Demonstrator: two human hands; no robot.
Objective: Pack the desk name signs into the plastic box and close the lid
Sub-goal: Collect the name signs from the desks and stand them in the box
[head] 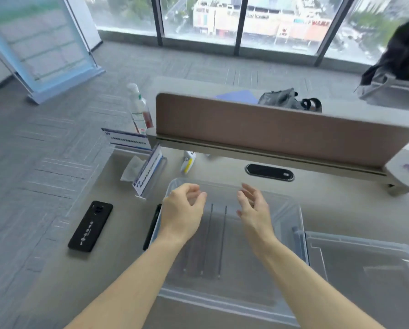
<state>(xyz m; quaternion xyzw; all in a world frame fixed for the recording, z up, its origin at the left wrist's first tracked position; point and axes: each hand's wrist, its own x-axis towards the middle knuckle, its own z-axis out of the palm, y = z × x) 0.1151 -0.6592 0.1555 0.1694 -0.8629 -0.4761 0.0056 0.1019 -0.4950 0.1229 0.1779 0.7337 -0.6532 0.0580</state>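
Observation:
A clear plastic box [291, 210] stands open on the desk in front of me, with thin dark lines showing on its floor. Its clear lid [365, 245] lies flat to the right of the box. Both hands hover over the box's far half, empty: my left hand [183, 212] has loosely curled fingers, and my right hand [254, 206] has its fingers spread. Two acrylic desk name signs stand left of the box: one [127, 140] at the desk's far left corner, the other [149, 170] closer and turned edge-on.
A black phone [90, 226] lies at the left on the desk, and a second dark phone [152, 226] rests against the box's left wall. A crumpled tissue [133, 168], a sanitiser bottle [138, 108] and a brown divider panel [282, 129] are behind.

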